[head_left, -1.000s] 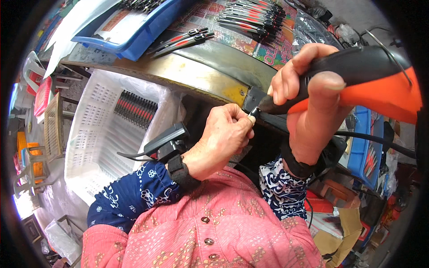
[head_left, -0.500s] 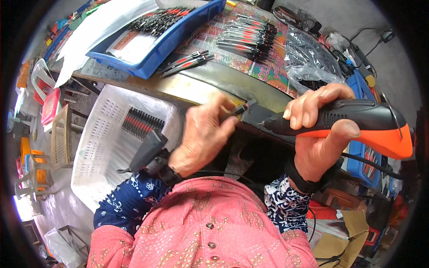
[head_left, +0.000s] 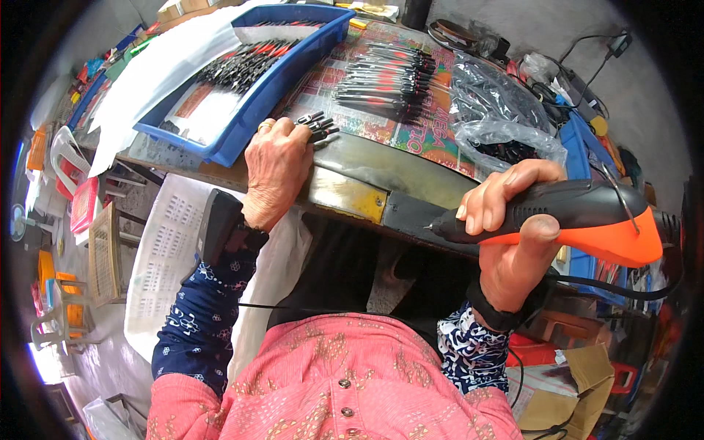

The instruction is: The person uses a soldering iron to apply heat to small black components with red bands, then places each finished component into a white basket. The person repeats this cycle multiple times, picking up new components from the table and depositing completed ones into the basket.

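Grip of right hand (head_left: pixel 506 268) closed around a black-and-orange power tool (head_left: pixel 576 205), fingers over the top, thumb on the near side; left hand (head_left: pixel 277 167) curled at the counter (head_left: pixel 381 165), can't tell if pinched or holding. Counter: worn metal front edge, colourful printed sheet (head_left: pixel 350 45) behind. On it, blue tray (head_left: pixel 293 73) of black-and-red pieces, a pile of pens (head_left: pixel 385 81), clear plastic bag (head_left: pixel 499 99). White basket (head_left: pixel 158 257) below, partly behind the left forearm. Cluttered room, grey floor, white chair (head_left: pixel 67 150) far left, cardboard box (head_left: pixel 579 400) lower right. Tool sits in the right palm, bit pointing left near the counter edge. Small pen bunch (head_left: pixel 317 126) just right of the left fingers, well apart from the tool. Left fingertips hidden; bit contact unclear; basket contents mostly blocked; rim dark, edges cut off.
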Demonstrator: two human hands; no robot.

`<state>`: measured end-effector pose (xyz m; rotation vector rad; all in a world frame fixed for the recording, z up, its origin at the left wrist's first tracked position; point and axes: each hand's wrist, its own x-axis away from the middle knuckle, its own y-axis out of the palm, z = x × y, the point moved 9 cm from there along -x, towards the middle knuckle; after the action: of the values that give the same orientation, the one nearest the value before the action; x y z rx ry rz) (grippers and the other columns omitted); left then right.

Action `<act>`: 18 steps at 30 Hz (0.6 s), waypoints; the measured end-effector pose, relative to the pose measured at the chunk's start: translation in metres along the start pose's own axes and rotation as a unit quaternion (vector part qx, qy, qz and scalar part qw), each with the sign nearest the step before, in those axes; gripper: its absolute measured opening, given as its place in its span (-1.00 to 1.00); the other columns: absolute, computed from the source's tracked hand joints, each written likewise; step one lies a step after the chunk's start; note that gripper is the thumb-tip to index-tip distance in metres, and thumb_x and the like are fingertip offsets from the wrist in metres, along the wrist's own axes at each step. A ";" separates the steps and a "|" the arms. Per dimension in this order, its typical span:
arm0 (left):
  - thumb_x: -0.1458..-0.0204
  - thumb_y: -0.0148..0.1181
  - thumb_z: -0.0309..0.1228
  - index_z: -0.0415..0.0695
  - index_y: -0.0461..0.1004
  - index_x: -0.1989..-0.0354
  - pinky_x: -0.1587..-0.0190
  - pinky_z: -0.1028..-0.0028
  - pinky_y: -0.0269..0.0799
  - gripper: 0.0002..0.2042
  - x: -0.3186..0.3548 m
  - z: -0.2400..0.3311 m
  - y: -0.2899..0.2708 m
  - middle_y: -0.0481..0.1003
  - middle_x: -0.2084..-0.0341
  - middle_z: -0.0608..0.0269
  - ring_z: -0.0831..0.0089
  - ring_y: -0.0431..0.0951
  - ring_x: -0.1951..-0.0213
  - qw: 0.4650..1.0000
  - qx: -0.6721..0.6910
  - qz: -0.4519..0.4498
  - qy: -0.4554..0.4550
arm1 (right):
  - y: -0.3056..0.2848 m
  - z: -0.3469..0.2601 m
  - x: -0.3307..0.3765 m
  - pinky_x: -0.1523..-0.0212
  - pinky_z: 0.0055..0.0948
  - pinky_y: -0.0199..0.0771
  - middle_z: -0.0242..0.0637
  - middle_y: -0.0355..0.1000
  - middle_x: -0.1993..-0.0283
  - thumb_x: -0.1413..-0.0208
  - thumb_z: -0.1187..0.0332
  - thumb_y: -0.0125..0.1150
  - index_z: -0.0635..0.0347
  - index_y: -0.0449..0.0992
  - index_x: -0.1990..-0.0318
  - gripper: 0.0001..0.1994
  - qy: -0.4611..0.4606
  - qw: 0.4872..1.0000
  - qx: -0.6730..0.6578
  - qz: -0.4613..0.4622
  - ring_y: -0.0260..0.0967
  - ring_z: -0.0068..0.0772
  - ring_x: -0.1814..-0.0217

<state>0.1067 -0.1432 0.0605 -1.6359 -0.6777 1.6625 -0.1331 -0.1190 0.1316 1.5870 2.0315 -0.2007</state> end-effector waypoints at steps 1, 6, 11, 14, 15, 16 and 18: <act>0.18 0.24 -0.44 -0.09 0.49 0.37 0.27 0.27 0.37 -0.85 -0.001 0.000 0.001 0.41 0.44 0.20 0.17 0.42 0.27 1.000 -0.004 0.002 0.003 | -0.001 0.001 0.000 0.43 -0.48 0.30 -0.42 0.20 0.60 0.11 -0.21 0.24 0.18 0.22 0.26 -0.39 0.004 1.000 0.001 0.002 0.21 -0.53 0.59; 0.19 0.24 -0.47 -0.11 0.50 0.38 0.15 0.28 0.28 -0.85 -0.007 0.006 0.004 0.40 0.39 0.22 0.19 0.39 0.24 0.999 -0.041 -0.002 0.030 | -0.005 0.003 -0.001 0.45 -0.48 0.31 -0.41 0.20 0.61 0.11 -0.20 0.25 0.19 0.22 0.27 -0.39 0.012 1.000 0.011 0.006 0.21 -0.53 0.61; 0.18 0.25 -0.47 -0.09 0.51 0.25 0.14 0.29 0.25 -0.75 -0.024 0.014 0.005 0.43 0.34 0.22 0.21 0.40 0.19 0.999 -0.008 -0.012 0.042 | -0.008 0.005 -0.003 0.47 -0.49 0.31 -0.41 0.20 0.61 0.11 -0.19 0.26 0.19 0.21 0.28 -0.39 0.009 1.000 0.014 0.006 0.21 -0.52 0.62; 0.19 0.28 -0.43 -0.07 0.51 0.30 0.17 0.27 0.30 -0.78 -0.041 0.032 0.012 0.43 0.38 0.23 0.20 0.43 0.24 0.996 0.052 0.021 0.064 | -0.010 0.006 -0.004 0.47 -0.49 0.31 -0.41 0.20 0.62 0.11 -0.18 0.26 0.19 0.21 0.27 -0.39 0.015 1.000 0.007 0.012 0.21 -0.53 0.62; 0.19 0.28 -0.42 -0.06 0.51 0.33 0.20 0.26 0.32 -0.81 -0.047 0.039 0.015 0.42 0.40 0.22 0.19 0.43 0.25 0.995 0.056 0.036 0.079 | -0.011 0.006 -0.004 0.47 -0.49 0.30 -0.41 0.19 0.62 0.11 -0.18 0.26 0.19 0.21 0.27 -0.39 0.016 1.000 0.007 0.018 0.21 -0.53 0.62; 0.18 0.27 -0.41 -0.05 0.51 0.34 0.20 0.26 0.32 -0.82 -0.055 0.044 0.023 0.42 0.41 0.22 0.19 0.43 0.24 0.995 0.050 0.026 0.084 | -0.013 0.006 -0.005 0.47 -0.48 0.30 -0.41 0.19 0.62 0.11 -0.18 0.26 0.19 0.21 0.27 -0.39 0.018 1.000 0.005 0.024 0.21 -0.53 0.62; 0.13 0.11 -0.43 -0.06 0.50 0.49 0.21 0.26 0.29 -0.94 -0.068 0.057 0.033 0.40 0.45 0.20 0.20 0.42 0.26 0.991 0.077 0.040 0.102 | -0.015 0.006 -0.005 0.48 -0.48 0.30 -0.41 0.19 0.62 0.12 -0.18 0.27 0.19 0.21 0.27 -0.39 0.015 0.999 0.008 0.028 0.20 -0.52 0.62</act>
<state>0.0437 -0.2105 0.0809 -1.7111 -0.3772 1.5345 -0.1444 -0.1298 0.1261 1.6638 2.0107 -0.1748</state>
